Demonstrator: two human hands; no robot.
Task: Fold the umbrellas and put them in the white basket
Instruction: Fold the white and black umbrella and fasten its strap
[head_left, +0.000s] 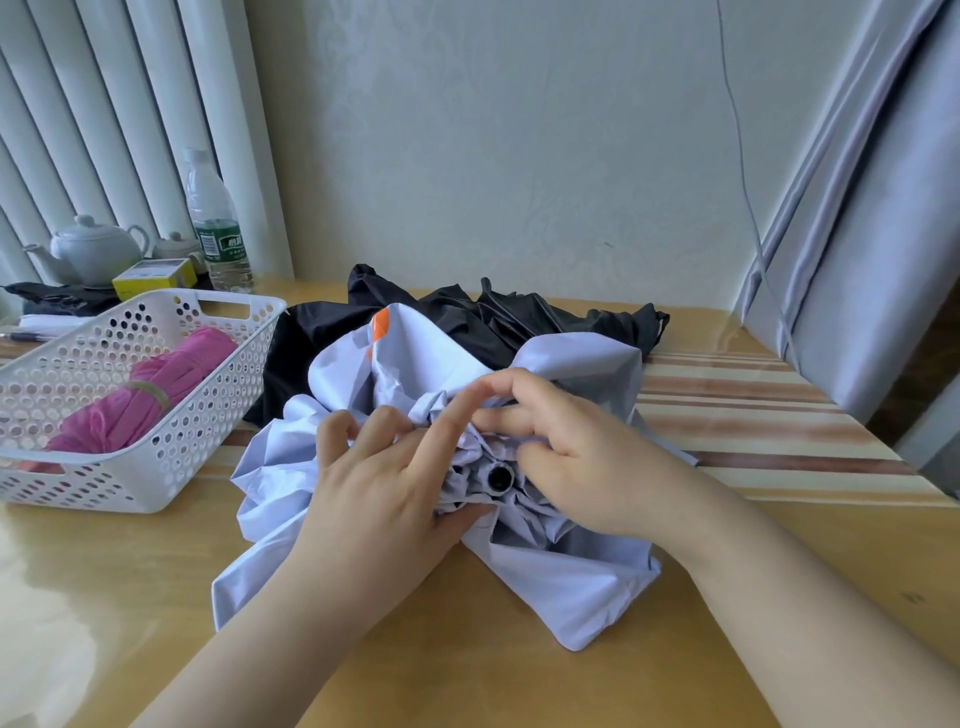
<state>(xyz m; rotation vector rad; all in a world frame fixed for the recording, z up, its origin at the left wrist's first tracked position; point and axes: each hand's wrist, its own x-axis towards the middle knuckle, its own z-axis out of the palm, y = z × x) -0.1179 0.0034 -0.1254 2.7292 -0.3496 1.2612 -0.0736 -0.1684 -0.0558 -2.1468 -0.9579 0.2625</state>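
The pale umbrella (415, 374), unfolded on the worktop (104, 597), is gripped by the left hand (384, 488) and right hand (561, 447). The black umbrella (488, 317) is partly hidden behind it. A pink umbrella (150, 400) is seen in the white basket (156, 467).

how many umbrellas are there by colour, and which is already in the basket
Pink folded umbrella, in the white perforated plastic basket: 1
Pale lavender umbrella, unfolded on the table, both hands on it: 1
Black umbrella, loose behind it: 1
Total: 3
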